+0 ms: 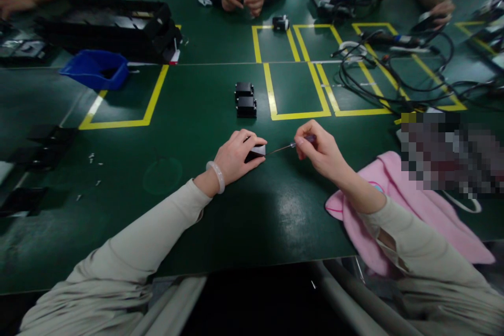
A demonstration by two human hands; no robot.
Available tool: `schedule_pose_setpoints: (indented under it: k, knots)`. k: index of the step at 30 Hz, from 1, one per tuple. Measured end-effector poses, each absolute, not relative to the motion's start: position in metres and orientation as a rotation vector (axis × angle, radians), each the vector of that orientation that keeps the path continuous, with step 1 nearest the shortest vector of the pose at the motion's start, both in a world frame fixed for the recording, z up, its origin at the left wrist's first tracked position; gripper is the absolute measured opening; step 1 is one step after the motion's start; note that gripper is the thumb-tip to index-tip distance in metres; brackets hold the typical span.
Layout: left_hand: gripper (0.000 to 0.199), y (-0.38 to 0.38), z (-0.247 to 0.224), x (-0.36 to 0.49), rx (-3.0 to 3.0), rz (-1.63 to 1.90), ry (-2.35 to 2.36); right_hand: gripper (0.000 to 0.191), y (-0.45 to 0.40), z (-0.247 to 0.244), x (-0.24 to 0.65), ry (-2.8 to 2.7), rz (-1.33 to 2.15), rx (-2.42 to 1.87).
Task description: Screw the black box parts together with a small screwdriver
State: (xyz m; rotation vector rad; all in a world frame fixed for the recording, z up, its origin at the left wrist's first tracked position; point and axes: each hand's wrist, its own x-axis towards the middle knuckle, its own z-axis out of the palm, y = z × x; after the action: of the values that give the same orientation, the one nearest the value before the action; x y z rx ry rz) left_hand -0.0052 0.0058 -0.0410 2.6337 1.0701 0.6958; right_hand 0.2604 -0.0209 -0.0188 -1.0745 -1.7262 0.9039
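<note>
the black block [258, 151] lies on the green tabletop [236, 226], partly covered by the left hand [238, 152]. that hand is curled palm-down over it, the thumb and fingers closed on its sides, with a pale bracelet [217, 177] at the wrist. the right hand [319, 148], just to the right of the black block, is closed around the handle of a screwdriver [308, 139]. its thin shaft points left, and the tip is at or very near the right end of the black block; whether they touch is too small to tell.

beyond the black block stand two dark blocks [246, 101], one behind the other. yellow tape outlines [301, 116] mark the tabletop farther off, to the right and the left of the black block. to its left are small screws [92, 158], scattered, and past them some dark parts [43, 149], blurred. far to its left and beyond sit a blue bin [96, 69] and a long black tray [114, 26].

to the right of the black block and nearer the tabletop's front edge, a pink cloth [405, 199] lies partly under the right forearm. beyond the cloth are tangled black cables [348, 81]. across the tabletop from the black block, a person's two hands [244, 0] hold something small.
</note>
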Motion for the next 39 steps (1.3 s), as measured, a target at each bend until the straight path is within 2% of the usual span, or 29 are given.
schedule_pose_setpoints:
  k: [9,16,22,39]
  knots:
    - [0.032,0.0061,-0.0396,-0.0057,2.609,0.671,1.082,0.034,-0.0189,-0.0172,0.2652,-1.774,0.925,-1.068]
    - [0.033,0.0057,-0.0389,-0.0049,2.613,0.665,1.079,0.026,-0.0192,-0.0208,0.2625,-1.718,0.901,-1.050]
    - [0.033,0.0061,-0.0394,-0.0048,2.623,0.679,1.066,0.034,-0.0204,-0.0172,0.2616,-1.730,0.900,-1.082]
    - [0.033,0.0065,-0.0400,-0.0053,2.608,0.684,1.078,0.034,-0.0202,-0.0179,0.2608,-1.689,0.992,-1.001]
